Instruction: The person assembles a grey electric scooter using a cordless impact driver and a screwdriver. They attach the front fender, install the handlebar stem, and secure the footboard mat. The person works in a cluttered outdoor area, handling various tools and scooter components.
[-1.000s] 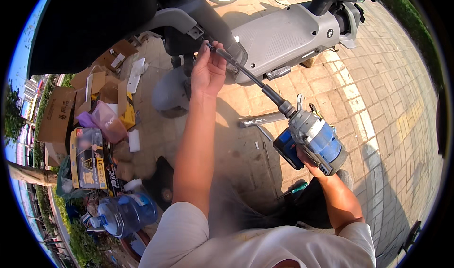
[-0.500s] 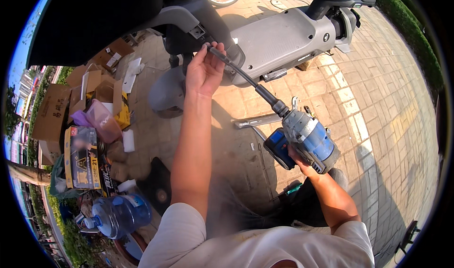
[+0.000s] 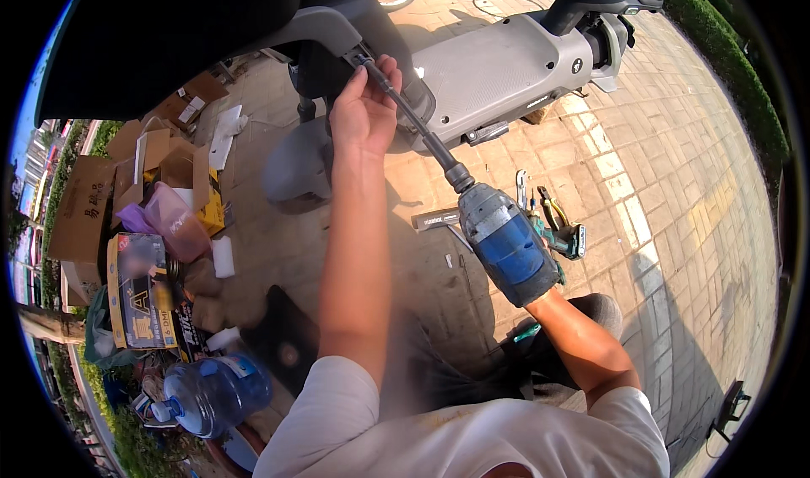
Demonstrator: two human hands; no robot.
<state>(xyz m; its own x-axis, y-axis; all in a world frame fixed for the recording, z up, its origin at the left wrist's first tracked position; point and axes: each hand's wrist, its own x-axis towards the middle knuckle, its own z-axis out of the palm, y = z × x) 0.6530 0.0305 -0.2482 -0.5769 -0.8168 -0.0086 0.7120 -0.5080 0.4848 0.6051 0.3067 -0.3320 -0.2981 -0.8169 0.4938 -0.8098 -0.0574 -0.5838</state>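
Note:
My right hand (image 3: 542, 301) grips a blue and grey cordless impact wrench (image 3: 506, 242); the tool's body hides most of its fingers. From the wrench's nose a long dark extension bar (image 3: 415, 122) slants up and to the left. Near the bar's far end, the thumb and fingers of my left hand (image 3: 364, 115) close round it. The tip meets the end of a grey curved arm (image 3: 325, 24) on a grey electric scooter (image 3: 489, 77); whether it sits on a fastener I cannot tell.
Tools, including yellow-handled pliers (image 3: 553, 206) and a green power tool (image 3: 567, 240), lie on the paving right of the wrench. Cardboard boxes (image 3: 84, 199), a pink plastic container (image 3: 179, 222) and a large water bottle (image 3: 221, 392) crowd the left. A hedge (image 3: 726, 64) lines the far right.
The wrench has swung left and turned, so its battery is no longer seen. The bar's tip has moved up to the scooter's grey arm, with my left hand still on it.

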